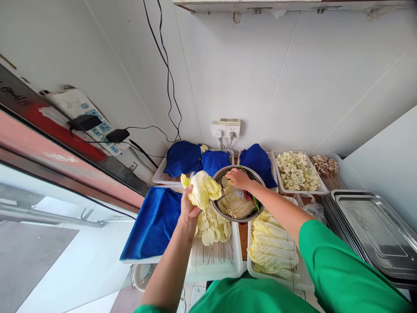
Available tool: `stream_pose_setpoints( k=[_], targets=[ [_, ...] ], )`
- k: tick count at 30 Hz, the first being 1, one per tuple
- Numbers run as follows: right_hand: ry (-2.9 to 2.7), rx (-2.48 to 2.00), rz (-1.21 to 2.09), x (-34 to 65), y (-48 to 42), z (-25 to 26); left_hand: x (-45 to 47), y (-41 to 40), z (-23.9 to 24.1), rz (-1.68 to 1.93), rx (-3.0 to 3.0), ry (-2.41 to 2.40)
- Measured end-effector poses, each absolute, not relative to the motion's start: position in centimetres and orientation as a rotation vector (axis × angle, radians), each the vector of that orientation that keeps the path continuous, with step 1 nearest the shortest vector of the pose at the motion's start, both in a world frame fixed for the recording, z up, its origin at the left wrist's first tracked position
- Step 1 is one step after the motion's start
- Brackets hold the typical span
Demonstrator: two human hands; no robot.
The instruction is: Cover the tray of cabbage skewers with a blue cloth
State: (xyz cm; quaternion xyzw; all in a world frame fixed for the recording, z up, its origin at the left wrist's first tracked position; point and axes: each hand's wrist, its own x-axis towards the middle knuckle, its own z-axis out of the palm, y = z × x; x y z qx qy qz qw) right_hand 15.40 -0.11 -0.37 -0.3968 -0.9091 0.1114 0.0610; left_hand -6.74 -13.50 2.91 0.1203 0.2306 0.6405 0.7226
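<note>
**Inspector:** State the position of the work relative to the hands.

**Operator:** I have a round, shallow stainless-steel bowl [217,174] at centre, sitting over the far ends of two white plastic trays. My left hand [188,207] is at the bowl's left rim, just beside it. It is closed around a pale yellow-green bunch of napa cabbage leaves [202,188], and the leaves overhang the rim. The bowl lies directly right of that hand.

**Inspector:** And the other hand?

**Operator:** My right hand [239,178] is over the far half of the bowl, palm down, fingers curled loosely. It touches the contents there; whether it grips anything I cannot tell. It is the nearer hand to the bowl's middle.

**Inspector:** Contents?

**Operator:** A pale bundle of enoki mushrooms [240,208] toward the near rim, its long axis running left to right, with red and green chilli peppers [251,199] beside it on the right.

**Inspector:** Surroundings?

**Operator:** Below the bowl, the left white tray [235,263] holds skewered pale round slices [208,237]; the right white tray [249,269] holds skewered cabbage leaves [272,245]. Folded blue cloths [155,222] lie to the left and far side. Stacked steel trays [368,226] stand well apart at right.
</note>
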Motion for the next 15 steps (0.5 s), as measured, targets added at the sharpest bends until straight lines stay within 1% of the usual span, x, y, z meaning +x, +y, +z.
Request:
stream_pose_setpoints(
  k=[7, 11, 15],
  targets=[
    [-2.965, -1.408, 0.094, 11.9, 1.2, -2.3, -9.9, -15.5, 3.8, 1.504, 0.288, 0.531],
    [-3.062, -1.272, 0.095, 11.5, 1.7, -2.0, -10.4, -15.7, 3.3, 1.492, 0.299, 0.535],
    [-3.023, -1.108, 0.163, 12.2, 2.3, -0.2, -10.3, -15.4, 2.7, 1.459, 0.29, 0.537]
  ],
)
